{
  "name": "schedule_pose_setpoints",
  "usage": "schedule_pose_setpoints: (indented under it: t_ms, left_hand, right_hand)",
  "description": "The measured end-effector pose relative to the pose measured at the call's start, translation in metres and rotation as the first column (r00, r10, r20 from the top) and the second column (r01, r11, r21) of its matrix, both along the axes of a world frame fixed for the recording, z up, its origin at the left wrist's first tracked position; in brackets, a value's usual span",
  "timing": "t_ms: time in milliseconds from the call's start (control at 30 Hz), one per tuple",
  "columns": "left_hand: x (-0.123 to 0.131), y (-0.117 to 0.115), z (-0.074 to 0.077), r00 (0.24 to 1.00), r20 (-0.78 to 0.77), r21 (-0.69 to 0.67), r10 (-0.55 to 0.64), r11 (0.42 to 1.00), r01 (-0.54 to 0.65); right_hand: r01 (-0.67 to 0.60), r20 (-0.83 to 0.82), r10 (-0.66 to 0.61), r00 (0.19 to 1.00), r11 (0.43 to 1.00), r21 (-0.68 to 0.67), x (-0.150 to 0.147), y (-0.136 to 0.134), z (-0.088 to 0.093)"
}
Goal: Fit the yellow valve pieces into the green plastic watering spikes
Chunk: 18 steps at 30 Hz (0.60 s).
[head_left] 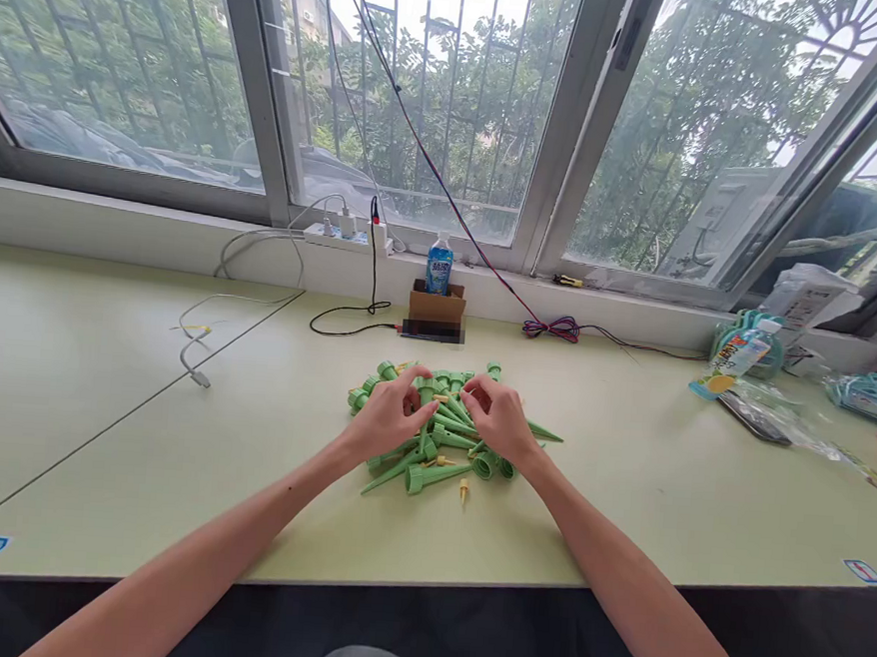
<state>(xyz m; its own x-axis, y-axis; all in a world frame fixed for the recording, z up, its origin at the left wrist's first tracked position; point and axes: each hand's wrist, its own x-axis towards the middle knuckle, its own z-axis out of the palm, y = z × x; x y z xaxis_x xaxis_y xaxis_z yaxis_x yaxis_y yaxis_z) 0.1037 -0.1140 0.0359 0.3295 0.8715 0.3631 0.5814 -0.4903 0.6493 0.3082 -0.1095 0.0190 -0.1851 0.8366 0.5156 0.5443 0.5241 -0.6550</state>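
Observation:
A pile of green plastic plant-watering spikes (455, 435) lies on the table, with small yellow pointed pieces among them. My left hand (385, 420) is at the pile's left side, its thumb and fingers closed around one green spike (426, 393) that points downward, wide end up. Over the right side of the pile is my right hand (503, 421), its fingertips pinched together; what is between them, if anything, is hidden. One yellow piece (464, 490) lies in front of the pile, near a green spike (432, 476) resting on its side.
Behind the pile, a blue bottle (439, 266) stands at a small cardboard box (438, 303). Cables (551, 326) run along the back by a power strip (347, 232). At right lie an orange-and-blue bottle (737, 359), a phone (755, 419) and plastic packaging. The table's front edge is close.

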Motion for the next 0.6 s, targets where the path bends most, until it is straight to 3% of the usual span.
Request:
schedule_pose_setpoints:
  t_ms: [300, 600]
  left_hand:
    - [-0.0024, 0.0044, -0.0079, 0.983, -0.167, 0.059, 0.072, 0.996, -0.063]
    - [-0.0039, 0.0042, -0.0015, 0.991, -0.105, 0.098, 0.083, 0.993, -0.072]
  right_hand:
    - [-0.004, 0.005, 0.004, 1.0, 1.0, 0.011, -0.0011, -0.001, 0.0014]
    - [-0.004, 0.013, 0.004, 1.0, 1.0, 0.017, -0.0001, -0.0011, 0.0021]
